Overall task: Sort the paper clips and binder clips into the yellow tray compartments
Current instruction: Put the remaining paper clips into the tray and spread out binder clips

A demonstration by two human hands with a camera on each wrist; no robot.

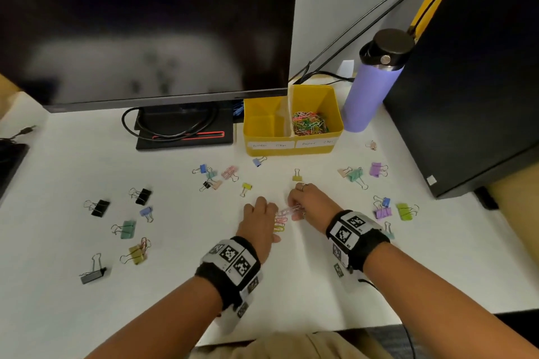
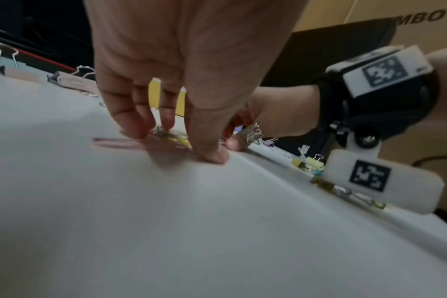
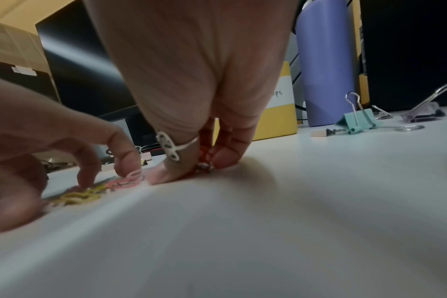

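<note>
The yellow tray (image 1: 291, 149) stands at the back; its right compartment holds several coloured paper clips (image 1: 310, 123) and its left one shows bare. A small pile of pink and yellow paper clips (image 1: 280, 221) lies mid-table between my hands. My left hand (image 1: 272, 220) curls over the pile, fingertips (image 2: 138, 129) and thumb down around it. Just to the right, my right hand (image 1: 296, 208) pinches clips at the table surface (image 3: 204, 167). Binder clips lie scattered: black (image 1: 143, 196), mint (image 1: 127, 229), yellow (image 1: 297, 176), purple (image 1: 377, 169).
A monitor (image 1: 145, 23) overhangs its black stand base (image 1: 186, 137) left of the tray. A purple bottle (image 1: 370, 90) and a black case (image 1: 481, 81) stand at the right. More binder clips (image 1: 404, 211) lie near my right wrist. The table's front edge is close.
</note>
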